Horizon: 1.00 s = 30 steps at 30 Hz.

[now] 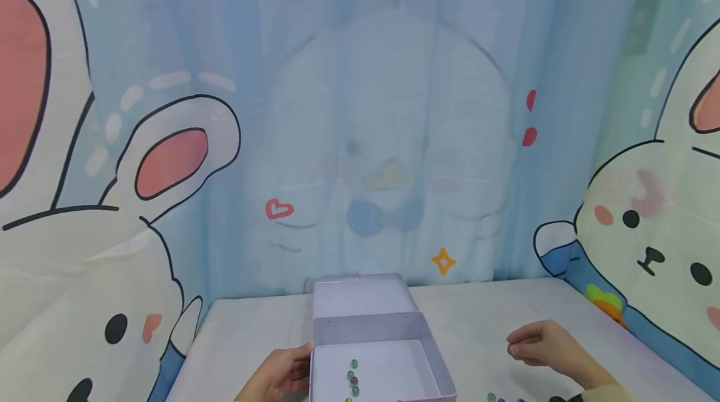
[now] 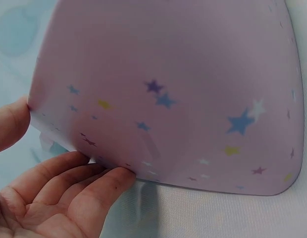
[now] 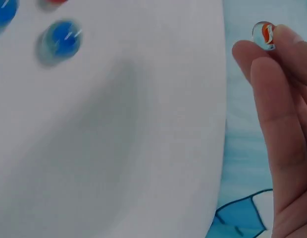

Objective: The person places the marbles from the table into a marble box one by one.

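Observation:
A pale lilac box with its hinged lid thrown back stands at the table's near middle. Inside lie several marbles, mostly green, one of them a reddish-brown marble. My left hand holds the box by its left side; in the left wrist view the thumb is at one edge and the fingertips at another of the star-printed wall. To the right of the box, my right hand is raised over the table, pinching a clear marble with an orange-and-white swirl between thumb and fingers.
More marbles lie on the white table below the right hand, among them a green marble and a blue marble. A blue curtain with cartoon rabbits hangs behind and around the table.

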{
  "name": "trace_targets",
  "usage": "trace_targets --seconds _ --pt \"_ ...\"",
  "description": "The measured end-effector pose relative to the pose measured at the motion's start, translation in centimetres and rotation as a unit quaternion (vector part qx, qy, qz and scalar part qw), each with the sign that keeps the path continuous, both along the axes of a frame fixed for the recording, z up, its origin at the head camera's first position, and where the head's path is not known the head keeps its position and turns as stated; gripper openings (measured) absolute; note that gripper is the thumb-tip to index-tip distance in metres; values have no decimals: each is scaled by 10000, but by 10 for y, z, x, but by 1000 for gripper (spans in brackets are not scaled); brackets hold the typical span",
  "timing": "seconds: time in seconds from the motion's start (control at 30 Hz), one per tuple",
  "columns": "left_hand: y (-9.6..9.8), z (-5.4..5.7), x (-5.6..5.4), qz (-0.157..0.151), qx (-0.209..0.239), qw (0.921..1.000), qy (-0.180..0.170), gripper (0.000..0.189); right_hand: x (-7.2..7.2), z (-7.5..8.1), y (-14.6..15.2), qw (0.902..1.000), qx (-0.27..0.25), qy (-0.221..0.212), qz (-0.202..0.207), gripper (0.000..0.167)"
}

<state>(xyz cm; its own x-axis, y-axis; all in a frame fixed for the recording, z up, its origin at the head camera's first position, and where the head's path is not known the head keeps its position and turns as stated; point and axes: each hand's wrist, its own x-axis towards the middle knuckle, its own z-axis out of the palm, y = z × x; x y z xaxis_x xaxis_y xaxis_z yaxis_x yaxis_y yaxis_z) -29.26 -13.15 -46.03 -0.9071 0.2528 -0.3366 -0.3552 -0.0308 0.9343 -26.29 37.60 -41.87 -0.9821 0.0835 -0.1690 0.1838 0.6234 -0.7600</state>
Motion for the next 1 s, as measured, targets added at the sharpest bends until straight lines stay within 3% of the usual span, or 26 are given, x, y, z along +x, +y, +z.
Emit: trace_targets --seconds 0.23,0.57,0.7,1.0 --pt "0 1 -3 160 -69 9998 -140 58 -20 18 -45 9961 -228 489 697 31" --pt "0 -5 -1 45 87 9999 -65 57 -50 44 -154 9681 -561 1148 2156 21" --pt "1 -6 -2 30 117 9999 -41 57 -56 43 -182 9632 -658 1168 2330 17" --pt "3 -5 -7 292 2 9993 -212 58 -65 27 -241 9581 -102 1033 2671 11"
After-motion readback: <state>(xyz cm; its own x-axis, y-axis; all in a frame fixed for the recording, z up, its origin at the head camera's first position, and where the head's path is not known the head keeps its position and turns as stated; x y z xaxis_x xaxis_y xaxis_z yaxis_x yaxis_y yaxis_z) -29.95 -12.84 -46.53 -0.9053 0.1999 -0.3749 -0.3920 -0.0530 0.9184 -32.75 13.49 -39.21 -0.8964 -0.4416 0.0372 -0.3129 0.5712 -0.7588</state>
